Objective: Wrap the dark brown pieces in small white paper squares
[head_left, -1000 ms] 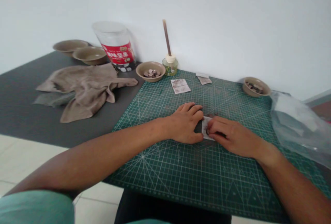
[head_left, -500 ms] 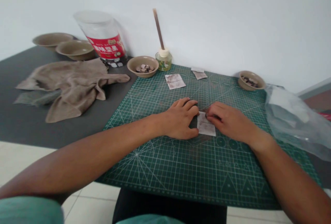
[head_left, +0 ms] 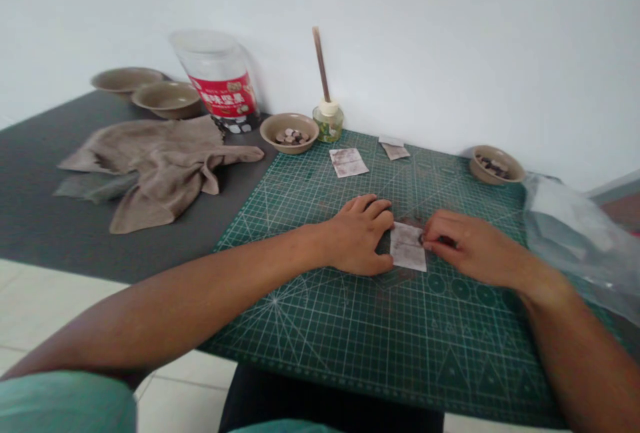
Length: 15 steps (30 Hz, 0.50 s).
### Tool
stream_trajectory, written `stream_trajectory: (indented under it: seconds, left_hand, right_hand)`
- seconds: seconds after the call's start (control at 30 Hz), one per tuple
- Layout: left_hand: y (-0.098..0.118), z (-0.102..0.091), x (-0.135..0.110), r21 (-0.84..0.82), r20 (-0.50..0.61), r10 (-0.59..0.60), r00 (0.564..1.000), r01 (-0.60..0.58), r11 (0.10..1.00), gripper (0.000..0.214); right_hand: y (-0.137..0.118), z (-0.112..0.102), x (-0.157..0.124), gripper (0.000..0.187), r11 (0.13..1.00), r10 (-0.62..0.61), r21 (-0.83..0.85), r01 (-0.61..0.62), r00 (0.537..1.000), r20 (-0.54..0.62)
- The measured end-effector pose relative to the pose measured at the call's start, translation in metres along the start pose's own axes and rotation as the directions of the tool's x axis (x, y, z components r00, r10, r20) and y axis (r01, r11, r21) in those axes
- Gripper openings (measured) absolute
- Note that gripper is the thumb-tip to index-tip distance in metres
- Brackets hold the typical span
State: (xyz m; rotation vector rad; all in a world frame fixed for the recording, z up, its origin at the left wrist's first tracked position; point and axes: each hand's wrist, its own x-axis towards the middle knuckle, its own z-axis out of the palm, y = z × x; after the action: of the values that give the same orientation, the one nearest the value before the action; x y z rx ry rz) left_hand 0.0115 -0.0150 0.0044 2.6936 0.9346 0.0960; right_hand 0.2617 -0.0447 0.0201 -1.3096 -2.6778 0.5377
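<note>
A small whitish square of paper [head_left: 407,248], smudged brown and possibly sandpaper, lies on the green cutting mat [head_left: 320,346]. At its left edge rests my left hand [head_left: 361,236], open, with fingers apart and the fingertips and thumb on or against the paper's edge. My right hand [head_left: 457,246] is closed in a pinch at the paper's right edge. Between its fingertips shows a little of a small dark piece [head_left: 421,239]; the fingers hide most of it, and its kind cannot be made out.
Small pieces fill part of a left bowl [head_left: 265,131] and a right bowl [head_left: 520,176]. Behind lie another smudged paper [head_left: 349,162] and folded paper [head_left: 395,150]. A reed diffuser [head_left: 329,123], plastic jar [head_left: 225,96], brown cloth [head_left: 155,166] and plastic bag [head_left: 575,239] stand or lie around.
My right hand has slid from the middle of the paper to its right edge, still pinched. My left hand stays at the left edge. The whole view has shifted slightly.
</note>
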Motion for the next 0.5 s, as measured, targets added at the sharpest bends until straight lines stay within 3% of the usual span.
stream_trajectory:
  seconds: [0.07, 0.13, 0.27, 0.33, 0.43, 0.5]
  left_hand:
    - [0.000, -0.001, 0.000, -0.006, 0.010, 0.007, 1.000, -0.007, 1.000, 0.058]
    - [0.000, -0.001, 0.000, -0.008, 0.007, 0.012, 1.000, -0.012, 1.000, 0.059]
    - [-0.001, -0.001, 0.000, 0.000, -0.011, 0.009, 1.000, -0.009, 1.000, 0.056]
    - [0.000, -0.001, 0.000, 0.003, -0.005, 0.008, 1.000, -0.008, 1.000, 0.056]
    - [0.000, -0.001, 0.000, 0.001, 0.013, 0.011, 1.000, -0.011, 1.000, 0.059]
    - [0.000, -0.001, 0.000, 0.003, 0.008, 0.012, 1.000, -0.012, 1.000, 0.058]
  right_hand:
    - [-0.006, 0.003, 0.000, 0.014, 0.996, -0.067, 0.059, 0.064, 0.996, 0.057]
    - [-0.011, 0.008, 0.005, 0.016, 0.995, -0.094, 0.013, 0.094, 0.995, -0.013]
    - [-0.004, 0.007, 0.011, 0.012, 0.991, 0.050, -0.117, -0.069, 0.986, -0.157]
    - [-0.001, 0.004, 0.007, 0.010, 0.995, 0.049, -0.082, -0.058, 0.994, -0.100]
    - [-0.008, 0.007, 0.003, 0.012, 0.996, -0.067, 0.065, 0.065, 0.998, 0.020]
    - [-0.013, 0.010, 0.004, 0.012, 0.997, -0.066, 0.044, 0.067, 0.998, -0.023]
